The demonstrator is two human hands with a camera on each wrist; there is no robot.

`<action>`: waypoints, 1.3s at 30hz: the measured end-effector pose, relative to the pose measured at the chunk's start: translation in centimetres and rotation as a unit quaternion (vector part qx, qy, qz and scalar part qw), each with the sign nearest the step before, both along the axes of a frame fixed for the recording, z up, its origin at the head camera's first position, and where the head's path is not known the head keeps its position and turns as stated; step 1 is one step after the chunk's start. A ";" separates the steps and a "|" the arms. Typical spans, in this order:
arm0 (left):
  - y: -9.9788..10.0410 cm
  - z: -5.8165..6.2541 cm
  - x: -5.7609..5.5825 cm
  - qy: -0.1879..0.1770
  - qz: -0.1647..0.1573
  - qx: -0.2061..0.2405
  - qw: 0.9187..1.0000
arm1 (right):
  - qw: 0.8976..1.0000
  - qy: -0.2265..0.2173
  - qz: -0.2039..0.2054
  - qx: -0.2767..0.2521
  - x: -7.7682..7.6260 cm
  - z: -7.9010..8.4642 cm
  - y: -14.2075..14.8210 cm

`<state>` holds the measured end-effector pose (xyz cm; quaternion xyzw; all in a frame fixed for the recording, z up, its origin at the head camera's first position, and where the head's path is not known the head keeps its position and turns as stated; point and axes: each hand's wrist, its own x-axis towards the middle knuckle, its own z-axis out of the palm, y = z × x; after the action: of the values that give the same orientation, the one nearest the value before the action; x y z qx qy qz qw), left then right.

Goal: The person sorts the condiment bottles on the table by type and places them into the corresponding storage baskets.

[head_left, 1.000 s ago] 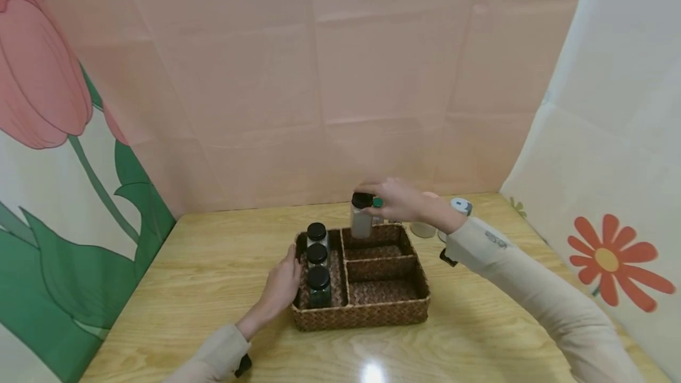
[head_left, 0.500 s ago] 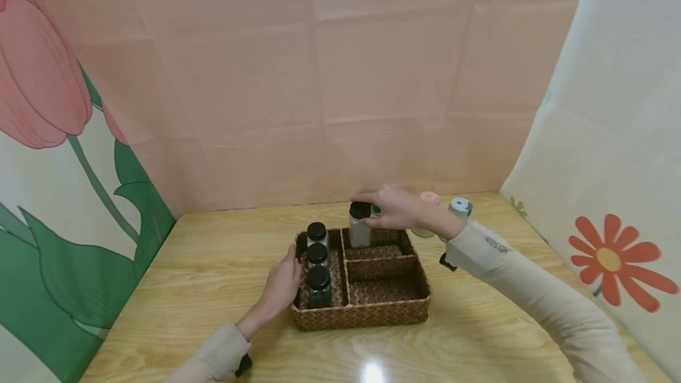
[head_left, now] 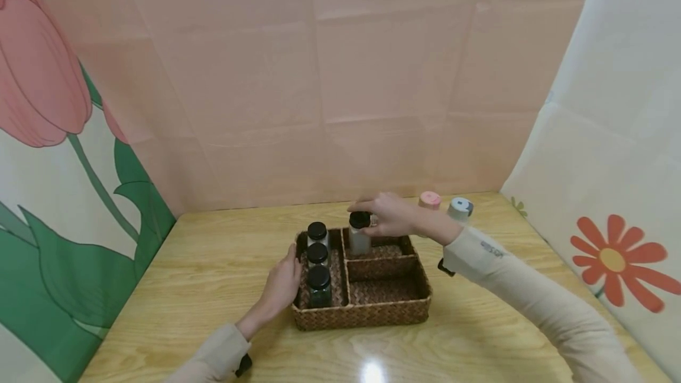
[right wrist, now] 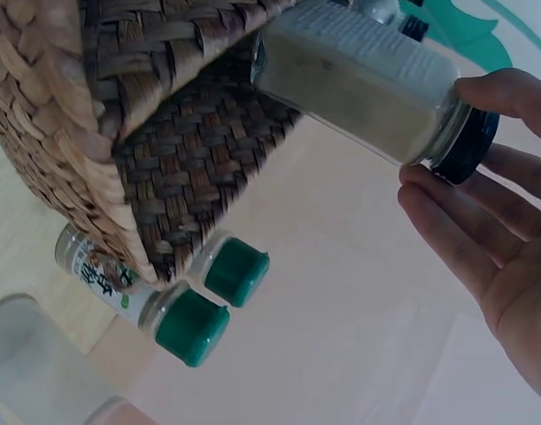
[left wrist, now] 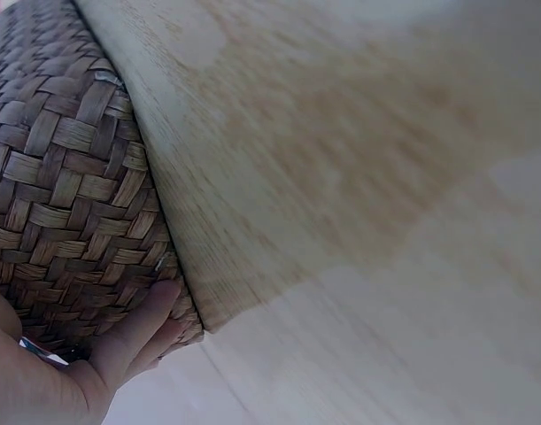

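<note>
A brown woven basket (head_left: 362,316) with three compartments stands on the table. My left hand (head_left: 281,279) rests against its left side. In the left wrist view, the fingers (left wrist: 137,332) lie straight along the outer weave. My right hand (head_left: 396,216) pinches the black lid of a clear seasoning jar (head_left: 360,245) between thumb and fingers. The jar, pale inside, stands upright, low in the back right compartment; whether its base touches the bottom is hidden. Three black-lidded jars (head_left: 318,279) line the long left compartment. The front right compartment (head_left: 384,291) shows its woven floor.
Behind the basket, two green-capped shakers (right wrist: 190,328) stand in the right wrist view. A pink-lidded container (head_left: 430,200) and a pale-blue-lidded container (head_left: 460,208) stand at the back right of the table (head_left: 223,265). Patterned and plain cloths hang around the table.
My right hand has lowered the black-lidded jar into the back right compartment. The pink lid has come into fuller view. My left hand has stayed at the basket's side.
</note>
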<state>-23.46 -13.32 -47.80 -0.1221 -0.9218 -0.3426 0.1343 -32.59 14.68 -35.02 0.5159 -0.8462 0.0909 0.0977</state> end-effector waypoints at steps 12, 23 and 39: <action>0.1 0.0 0.0 -0.005 -0.002 0.003 1.000 | 0.998 -0.049 -0.015 0.045 -0.1 -1.4 -0.4; 0.1 0.0 0.0 0.004 0.004 -0.002 1.000 | 0.997 -0.056 -0.005 0.049 -0.3 -2.1 -0.4; 0.1 0.2 0.3 0.004 -0.002 -0.003 1.000 | 0.991 -0.092 -0.032 0.097 -0.5 -2.8 -0.8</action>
<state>-23.19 -13.19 -47.60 -0.1254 -0.9221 -0.3393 0.1372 -33.11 13.84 -37.83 0.4848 -0.8726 0.0519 -0.0278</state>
